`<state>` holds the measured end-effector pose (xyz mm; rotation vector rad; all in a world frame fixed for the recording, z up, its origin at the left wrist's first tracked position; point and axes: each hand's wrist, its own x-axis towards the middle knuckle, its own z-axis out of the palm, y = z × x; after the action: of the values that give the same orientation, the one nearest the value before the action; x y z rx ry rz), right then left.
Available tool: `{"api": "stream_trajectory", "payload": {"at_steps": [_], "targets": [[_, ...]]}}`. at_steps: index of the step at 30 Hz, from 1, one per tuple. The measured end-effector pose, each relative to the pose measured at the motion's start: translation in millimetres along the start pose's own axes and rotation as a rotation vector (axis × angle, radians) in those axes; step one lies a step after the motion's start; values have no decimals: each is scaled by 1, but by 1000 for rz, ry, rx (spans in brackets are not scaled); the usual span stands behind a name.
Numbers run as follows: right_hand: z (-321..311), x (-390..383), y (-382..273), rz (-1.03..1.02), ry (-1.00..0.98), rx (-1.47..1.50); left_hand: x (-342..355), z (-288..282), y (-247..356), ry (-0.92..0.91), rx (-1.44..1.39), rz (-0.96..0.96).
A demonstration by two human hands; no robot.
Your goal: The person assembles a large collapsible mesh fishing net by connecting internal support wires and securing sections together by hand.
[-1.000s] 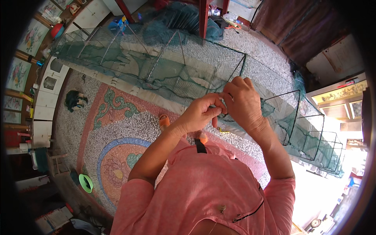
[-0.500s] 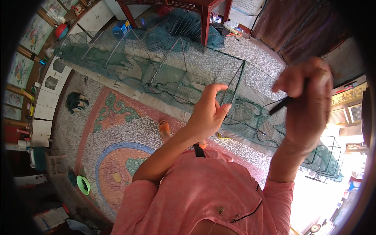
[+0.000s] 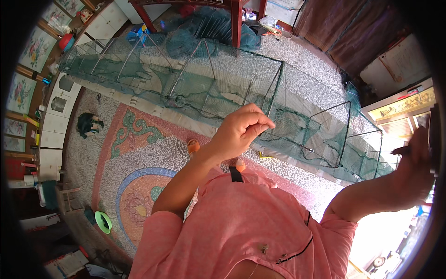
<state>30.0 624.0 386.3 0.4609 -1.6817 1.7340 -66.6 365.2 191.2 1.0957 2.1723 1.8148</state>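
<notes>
- Head view: left hand (image 3: 241,130) raised in front of the chest, fingertips pinched tight on the green mesh beside a dark wire frame edge of the long net trap (image 3: 195,88).
- The pinch sits at the near rim of the trap; the trap runs off to both sides of it, stretched across the pebbled floor (image 3: 111,153), with more frames further right of the grip.
- Right hand (image 3: 416,172) swung out well apart from the pinch, at the far right rim, closed around a thin dark tool (image 3: 400,150), likely a netting needle; whether a thread runs back to the pinch, cannot tell.
- Progress, judged: one stitch or knot at the pinched spot looks mid-pull, not finished. Trap is mostly assembled; how many spots remain to mend or tie can't be read from here.
- Bunched green netting (image 3: 204,32) heaped beyond the grip, under a red table (image 3: 234,14).
</notes>
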Motion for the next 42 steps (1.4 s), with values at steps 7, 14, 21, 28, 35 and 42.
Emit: {"api": "stream_trajectory", "payload": {"at_steps": [7, 14, 21, 28, 35, 42], "targets": [[49, -37, 111, 264, -492, -803, -25, -9, 4, -17, 188, -49], [50, -63, 146, 227, -678, -1034, -26, -6, 1, -75, 111, -147], [60, -75, 163, 239, -616, -938, -23, -8, -8, -98, -200, -363], [98, -90, 179, 338, -392, -742, -22, -3, -19, -83, -329, -375], [111, -78, 178, 16, -689, -1168, -27, -1, -22, -45, -348, -406], [152, -48, 165, 59, -411, -443, -19, -5, 0, -60, -111, -491]]}}
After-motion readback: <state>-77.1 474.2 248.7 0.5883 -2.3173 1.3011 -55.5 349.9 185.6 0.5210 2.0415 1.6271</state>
